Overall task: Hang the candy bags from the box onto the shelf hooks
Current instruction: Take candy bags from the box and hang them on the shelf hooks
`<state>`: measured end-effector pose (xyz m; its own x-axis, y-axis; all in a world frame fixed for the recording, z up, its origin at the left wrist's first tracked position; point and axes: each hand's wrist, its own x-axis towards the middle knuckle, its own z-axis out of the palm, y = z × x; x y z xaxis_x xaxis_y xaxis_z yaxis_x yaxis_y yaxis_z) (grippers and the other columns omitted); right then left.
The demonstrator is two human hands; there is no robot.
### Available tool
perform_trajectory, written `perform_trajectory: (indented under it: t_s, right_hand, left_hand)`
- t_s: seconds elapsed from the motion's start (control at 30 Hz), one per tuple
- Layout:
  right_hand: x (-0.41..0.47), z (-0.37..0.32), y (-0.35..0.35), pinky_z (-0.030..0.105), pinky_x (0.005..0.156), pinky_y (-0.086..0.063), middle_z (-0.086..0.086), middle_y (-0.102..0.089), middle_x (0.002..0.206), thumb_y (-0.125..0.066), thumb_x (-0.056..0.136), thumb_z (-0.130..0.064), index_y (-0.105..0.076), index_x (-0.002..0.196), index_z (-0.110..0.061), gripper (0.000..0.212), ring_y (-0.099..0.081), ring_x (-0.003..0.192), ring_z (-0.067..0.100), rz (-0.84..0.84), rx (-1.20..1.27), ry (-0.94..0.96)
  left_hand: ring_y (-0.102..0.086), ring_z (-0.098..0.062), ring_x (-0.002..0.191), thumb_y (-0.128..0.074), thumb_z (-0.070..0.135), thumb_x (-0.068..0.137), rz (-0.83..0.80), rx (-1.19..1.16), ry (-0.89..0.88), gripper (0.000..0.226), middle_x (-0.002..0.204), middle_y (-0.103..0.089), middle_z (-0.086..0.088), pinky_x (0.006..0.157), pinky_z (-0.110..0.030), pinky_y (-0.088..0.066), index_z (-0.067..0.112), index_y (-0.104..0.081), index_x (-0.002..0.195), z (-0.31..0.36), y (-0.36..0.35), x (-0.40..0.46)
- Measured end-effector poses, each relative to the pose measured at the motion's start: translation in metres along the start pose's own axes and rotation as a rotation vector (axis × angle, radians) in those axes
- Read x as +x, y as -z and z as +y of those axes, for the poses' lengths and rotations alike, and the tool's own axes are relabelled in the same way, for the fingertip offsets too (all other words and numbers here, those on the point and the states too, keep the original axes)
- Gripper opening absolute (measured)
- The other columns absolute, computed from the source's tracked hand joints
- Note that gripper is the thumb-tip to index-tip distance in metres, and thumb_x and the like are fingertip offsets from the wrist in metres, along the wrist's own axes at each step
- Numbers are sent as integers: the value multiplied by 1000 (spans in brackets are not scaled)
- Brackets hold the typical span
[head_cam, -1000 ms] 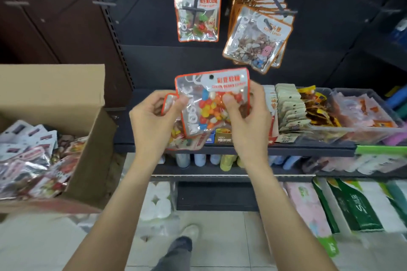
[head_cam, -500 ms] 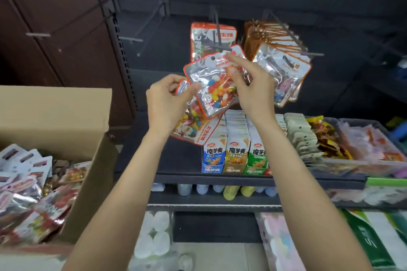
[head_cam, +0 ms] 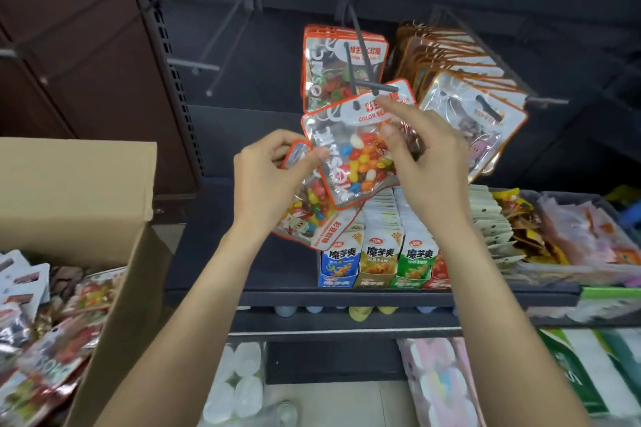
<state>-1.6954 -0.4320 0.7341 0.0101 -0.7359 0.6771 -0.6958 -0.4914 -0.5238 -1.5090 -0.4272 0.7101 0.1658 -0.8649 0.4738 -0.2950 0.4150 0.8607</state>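
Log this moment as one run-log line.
right hand: threading color beans bag onto hook | left hand: holding spare bags

Both bare forearms reach up and forward from the bottom of the view, wrists close together. The left hand (head_cam: 267, 180) is curled, thumb and fingers pinched together. The right hand (head_cam: 425, 156) is raised slightly higher, its index finger extended upward and thumb (head_cam: 395, 139) bent inward.

Two bare forearms, sleeveless to the frame edge, no rings or watch.
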Motion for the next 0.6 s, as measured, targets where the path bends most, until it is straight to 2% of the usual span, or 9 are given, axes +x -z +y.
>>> perform_trajectory:
  t_s: [0.07,0.13,0.23,0.3,0.37,0.43,0.47,0.53,0.6]
  right_hand:
    - [4,-1,-6,5,74,-35,5,-67,102,-55,98,-22,-63,126,-25,30,-58,80,10,19,-31,-12]
    - [11,-1,-15,18,63,-33,6,-64,98,-54,97,-21,-65,124,-22,29,-53,69,13,63,-118,-13]
    - [36,-2,-33,25,64,-33,13,-59,105,-52,97,-16,-61,128,-20,32,-59,81,25,76,-287,-38]
    - [57,-4,-45,30,66,-41,17,-54,118,-50,97,-12,-54,134,-18,38,-60,94,31,9,-353,-88]
    - [75,-4,-53,37,78,-51,20,-48,125,-45,98,-14,-51,131,-13,34,-57,104,35,-74,-377,-129]
    - [83,-3,-59,44,90,-48,26,-48,127,-35,100,-21,-53,108,-12,22,-52,113,41,-228,-328,-259]
    - [84,-1,-61,44,94,-42,27,-47,131,-32,102,-22,-51,100,-15,20,-48,119,42,-369,-387,-337]
    - [81,8,-65,44,98,-37,25,-45,137,-30,104,-23,-50,118,-14,26,-43,126,41,-535,-532,-385]
    - [79,11,-66,46,97,-38,26,-47,136,-30,104,-24,-47,133,-11,36,-44,125,42,-504,-560,-355]
  left_hand:
    - [-68,0,72,-78,27,78,12,-10,15,14,75,-68,19,61,-16,-52,31,-64,77,-4,-1,6]
    - [-67,1,74,-77,27,80,24,-1,18,10,77,-69,18,65,-15,-52,28,-67,79,-9,-3,15]
    - [-63,9,80,-70,22,87,29,52,43,5,85,-68,20,73,-9,-48,27,-68,88,-21,-3,26]
    - [-61,14,80,-67,19,89,60,94,66,8,84,-66,23,74,-5,-44,27,-68,89,-29,1,29]
    - [-61,14,79,-67,18,89,82,109,78,9,81,-65,25,74,-5,-44,27,-68,87,-32,7,31]
    - [-61,12,78,-67,18,89,88,98,70,10,80,-66,24,75,-7,-45,27,-68,86,-31,13,34]
    - [-62,11,78,-67,18,89,84,81,69,10,80,-66,23,76,-9,-46,27,-68,85,-29,15,35]
    - [-64,5,81,-67,20,89,78,27,81,11,81,-68,18,79,-19,-49,29,-68,83,-24,17,39]
    - [-67,-6,85,-67,23,90,75,-54,117,9,82,-71,12,82,-32,-53,28,-69,83,-20,18,39]
